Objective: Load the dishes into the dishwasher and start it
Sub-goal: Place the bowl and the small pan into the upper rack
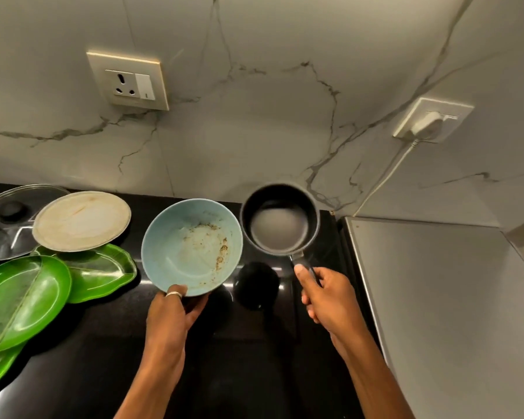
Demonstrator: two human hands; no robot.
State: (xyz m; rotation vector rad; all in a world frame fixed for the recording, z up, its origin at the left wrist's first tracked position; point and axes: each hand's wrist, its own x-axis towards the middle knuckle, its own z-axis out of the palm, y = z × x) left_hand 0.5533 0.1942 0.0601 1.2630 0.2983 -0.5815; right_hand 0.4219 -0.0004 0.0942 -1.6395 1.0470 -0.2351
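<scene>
Pinches a soiled bowl (191,246) by its near rim with the left hand (173,313), grips a pan (280,220) handle with the right hand (327,300), both above the table (239,358) near its back edge, and may drop the bowl from that thin hold if tilted.

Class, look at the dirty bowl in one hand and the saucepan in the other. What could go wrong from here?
The left hand holds the bowl only at its near rim, so it could slip and its crumbs might drop on the counter. The right hand grips the saucepan by its handle, close beside the bowl; a swing might knock them together.
</scene>
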